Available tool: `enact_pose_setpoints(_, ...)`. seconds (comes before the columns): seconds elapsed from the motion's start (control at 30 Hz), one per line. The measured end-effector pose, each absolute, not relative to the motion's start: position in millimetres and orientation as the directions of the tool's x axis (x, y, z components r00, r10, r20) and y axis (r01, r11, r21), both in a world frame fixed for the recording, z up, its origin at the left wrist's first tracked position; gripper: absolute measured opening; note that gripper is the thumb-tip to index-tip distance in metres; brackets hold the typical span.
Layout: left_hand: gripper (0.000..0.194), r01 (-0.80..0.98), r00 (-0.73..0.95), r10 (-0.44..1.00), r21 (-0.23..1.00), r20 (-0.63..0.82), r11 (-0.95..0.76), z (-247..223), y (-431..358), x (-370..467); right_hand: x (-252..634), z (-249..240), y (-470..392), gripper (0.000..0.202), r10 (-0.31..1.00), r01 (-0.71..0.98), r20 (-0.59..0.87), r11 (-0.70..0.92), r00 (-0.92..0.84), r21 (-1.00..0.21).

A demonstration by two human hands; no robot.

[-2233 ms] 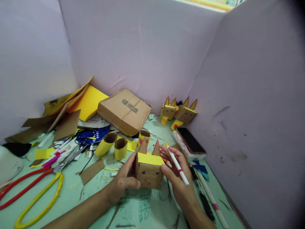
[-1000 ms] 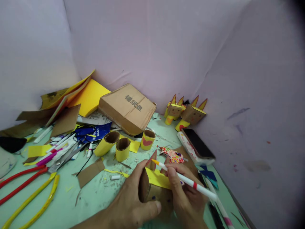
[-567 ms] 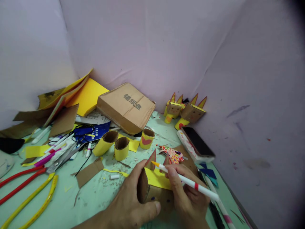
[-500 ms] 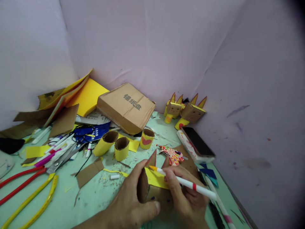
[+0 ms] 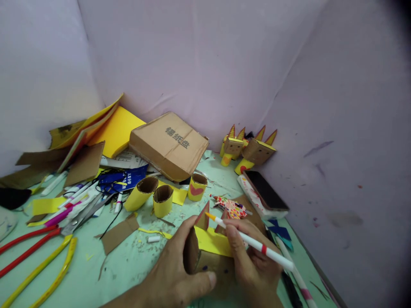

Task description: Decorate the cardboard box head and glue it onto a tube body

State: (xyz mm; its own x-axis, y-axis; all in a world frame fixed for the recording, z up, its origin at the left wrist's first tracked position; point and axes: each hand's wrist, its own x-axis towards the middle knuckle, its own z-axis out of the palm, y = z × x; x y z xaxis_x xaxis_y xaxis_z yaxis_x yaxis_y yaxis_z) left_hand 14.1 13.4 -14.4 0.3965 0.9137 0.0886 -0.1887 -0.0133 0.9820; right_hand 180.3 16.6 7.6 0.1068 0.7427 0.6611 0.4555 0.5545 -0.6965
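My left hand [image 5: 180,265] is wrapped round a small cardboard box head [image 5: 213,267] with a yellow paper top, two dark eye dots and pointed cardboard ears. Between the thumb and fingers of my right hand [image 5: 253,261] is a white marker [image 5: 263,248] with an orange tip and a red band. The marker's tip is at the left ear [image 5: 203,217], just above the yellow top; whether it touches cannot be made out. The right ear [image 5: 221,220] is partly hidden by my right hand.
Yellow-wrapped cardboard tubes [image 5: 163,201] stand ahead. Red-handled scissors [image 5: 61,229] and yellow-handled pliers-like grips [image 5: 72,256] lie left. A carton [image 5: 168,145] leans behind. Finished box-head figures [image 5: 257,149] stand at the back right, near a phone [image 5: 266,190].
The marker tip has shifted slightly right and up, from the left edge of the yellow top to the left ear. My left hand keeps its hold on the box head.
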Motion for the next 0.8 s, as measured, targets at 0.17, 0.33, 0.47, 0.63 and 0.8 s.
enact_pose_setpoints(0.17,0.095,-0.186,0.401,0.913,0.983,0.076,-0.001,-14.3,13.3,13.7,175.3,9.7,14.7,0.015,0.756,0.412,0.631,0.527,0.172,-0.743)
enact_pose_setpoints(0.33,0.089,-0.187,0.401,0.913,0.982,0.074,0.002,-10.9,13.6,14.4,173.1,11.2,14.0,0.014,0.756,0.384,0.637,0.549,0.151,-0.742)
enact_pose_setpoints(0.47,0.086,-0.18,0.411,0.908,0.984,0.081,-0.006,-11.2,13.4,14.6,172.8,11.5,13.7,0.012,0.747,0.369,0.644,0.559,0.164,-0.742)
enact_pose_setpoints(0.63,0.087,-0.131,0.377,0.924,0.991,0.06,-0.011,-15.7,13.1,13.9,173.3,11.2,13.8,0.015,0.741,0.377,0.665,0.593,0.092,-0.712)
enact_pose_setpoints(0.8,0.089,-0.123,0.39,0.917,0.992,0.084,-0.039,-15.8,13.3,14.3,173.8,10.1,13.4,0.014,0.73,0.403,0.672,0.582,0.124,-0.707)
